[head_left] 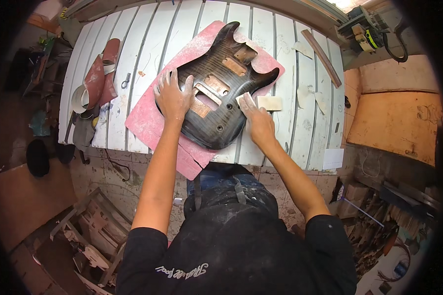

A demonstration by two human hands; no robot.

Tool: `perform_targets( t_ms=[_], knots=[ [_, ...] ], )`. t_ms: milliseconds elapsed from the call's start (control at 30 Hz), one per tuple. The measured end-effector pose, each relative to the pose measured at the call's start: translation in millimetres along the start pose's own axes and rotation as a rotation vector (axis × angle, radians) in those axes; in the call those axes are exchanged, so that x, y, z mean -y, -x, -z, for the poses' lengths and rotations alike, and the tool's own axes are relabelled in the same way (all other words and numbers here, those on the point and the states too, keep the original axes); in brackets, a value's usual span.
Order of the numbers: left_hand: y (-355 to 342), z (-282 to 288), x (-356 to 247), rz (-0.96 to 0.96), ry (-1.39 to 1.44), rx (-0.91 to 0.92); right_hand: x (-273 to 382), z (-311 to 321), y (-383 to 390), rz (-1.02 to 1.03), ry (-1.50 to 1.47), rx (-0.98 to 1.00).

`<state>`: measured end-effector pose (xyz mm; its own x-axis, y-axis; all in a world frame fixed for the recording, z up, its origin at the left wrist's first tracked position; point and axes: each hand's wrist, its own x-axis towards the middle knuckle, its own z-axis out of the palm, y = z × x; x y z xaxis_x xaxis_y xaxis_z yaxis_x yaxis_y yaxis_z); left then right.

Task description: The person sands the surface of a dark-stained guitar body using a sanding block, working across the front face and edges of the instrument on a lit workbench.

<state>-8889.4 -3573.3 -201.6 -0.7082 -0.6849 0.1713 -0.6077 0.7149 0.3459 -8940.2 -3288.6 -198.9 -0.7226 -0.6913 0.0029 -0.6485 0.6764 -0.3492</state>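
Observation:
A dark, wood-grained electric guitar body (pixel 194 73) lies on a pink dusty mat (pixel 145 110), its horns pointing away from me. Bare wood shows in its routed cavities. My left hand (pixel 174 96) rests flat over its left edge, fingers spread, steadying nothing else. Dusty fingers of my right hand (pixel 257 118) press a small pale piece of sandpaper (pixel 240 100) against the body's right side, near the control holes. Just beyond these fingers, a cream rectangular block (pixel 269 103) lies on the white slatted table (pixel 280 64).
Red sandpaper sheets and rolls (pixel 97 81) sit on the table's left. Scraps of pale paper (pixel 305 96) and a brown wooden strip (pixel 321 58) lie at right. A power tool (pixel 366 37) stands beyond the far right corner. A wooden frame (pixel 96 236) is on the floor, lower left.

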Motion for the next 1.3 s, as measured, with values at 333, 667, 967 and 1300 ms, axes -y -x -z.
perform_targets(
  t_ms=[333,667,967,1300],
  knots=[
    [-0.1,-5.5,5.4,-0.007,-0.026,-0.016,33.2,19.3,31.2,0.418,0.046,0.186],
    [0.2,-3.3,2.5,-0.010,0.015,-0.030,36.7,24.2,26.9,0.279,-0.132,-0.016],
    [-0.6,-4.0,1.4,-0.012,0.017,-0.039,24.1,6.4,0.5,0.058,-0.103,-0.069],
    [0.5,-5.4,5.8,-0.006,-0.009,-0.051,27.5,6.8,12.8,0.097,-0.086,-0.052]
  ],
)
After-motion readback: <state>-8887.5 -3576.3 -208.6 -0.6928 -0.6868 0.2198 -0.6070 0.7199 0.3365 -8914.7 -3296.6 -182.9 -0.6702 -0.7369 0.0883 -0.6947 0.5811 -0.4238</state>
